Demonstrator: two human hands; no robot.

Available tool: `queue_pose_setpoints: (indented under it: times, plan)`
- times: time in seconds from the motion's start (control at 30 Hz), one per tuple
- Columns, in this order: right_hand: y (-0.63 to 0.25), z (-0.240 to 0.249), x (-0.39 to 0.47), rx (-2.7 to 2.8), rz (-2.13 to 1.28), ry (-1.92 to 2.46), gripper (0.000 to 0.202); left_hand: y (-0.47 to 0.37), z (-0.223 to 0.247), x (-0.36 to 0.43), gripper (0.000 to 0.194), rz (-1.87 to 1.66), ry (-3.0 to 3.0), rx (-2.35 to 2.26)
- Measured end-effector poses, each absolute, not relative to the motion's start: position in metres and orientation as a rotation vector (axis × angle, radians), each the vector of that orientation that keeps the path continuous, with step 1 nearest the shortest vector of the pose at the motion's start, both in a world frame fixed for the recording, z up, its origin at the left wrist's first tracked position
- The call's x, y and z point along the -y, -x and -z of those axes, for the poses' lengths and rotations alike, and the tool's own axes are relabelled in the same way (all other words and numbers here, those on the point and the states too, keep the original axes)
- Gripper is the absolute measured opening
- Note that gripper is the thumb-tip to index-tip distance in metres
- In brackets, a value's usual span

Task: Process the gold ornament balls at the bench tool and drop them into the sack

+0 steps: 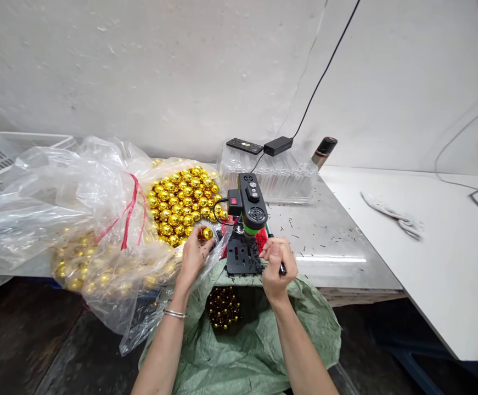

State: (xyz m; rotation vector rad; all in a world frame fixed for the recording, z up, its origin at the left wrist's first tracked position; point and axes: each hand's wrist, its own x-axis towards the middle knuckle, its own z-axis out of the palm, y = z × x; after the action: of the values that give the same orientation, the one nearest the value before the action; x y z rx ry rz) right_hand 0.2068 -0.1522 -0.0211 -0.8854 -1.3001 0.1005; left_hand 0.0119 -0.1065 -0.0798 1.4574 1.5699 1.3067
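My left hand point(195, 252) holds a shiny gold ball point(207, 233) between thumb and fingers, at the right edge of a heap of gold balls point(176, 206) in a clear plastic bag point(94, 192). Beside it stands a small black machine point(254, 200) with a green ring over a slotted black base plate point(243, 255). The fingers of my right hand point(279, 266) are wrapped round a black lever handle point(282, 269) at the machine's right side. Below both hands, an open green sack point(304, 329) contains more gold balls point(223, 308).
Behind the machine, a clear plastic box point(292, 181) bears a black power adapter point(278, 146). A black-capped bottle point(324, 151) stands beside it. Small black pieces litter the metal tabletop point(333, 236). A glove point(393, 216) lies on the white table point(448, 263); a white basket point(0, 159) is far left.
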Motion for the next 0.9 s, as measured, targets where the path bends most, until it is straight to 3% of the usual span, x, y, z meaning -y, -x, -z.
queue_pose_setpoints:
  times: [0.13, 0.3, 0.43, 0.7, 0.9]
  plan:
    - [-0.207, 0.022, 0.152, 1.3, -0.118, 0.894, 0.031, -0.03, 0.07, 0.119, 0.036, -1.443, -0.897, -1.233]
    - [-0.208, 0.021, 0.153, 1.293, -0.169, 0.909, 0.031, -0.065, 0.076, 0.129, 0.047, -1.336, -0.567, -1.066]
    - [-0.211, 0.014, 0.152, 1.337, -0.161, 0.905, 0.031, -0.084, 0.086, 0.128, 0.053, -1.319, -0.726, -1.127]
    - [-0.214, 0.01, 0.153, 1.375, -0.123, 0.89, 0.03, -0.085, 0.107, 0.125, 0.033, -1.309, -1.524, -1.441]
    - [-0.213, 0.011, 0.153, 1.367, -0.128, 0.889, 0.03, -0.08, 0.119, 0.12, 0.031, -1.292, -1.64, -1.423]
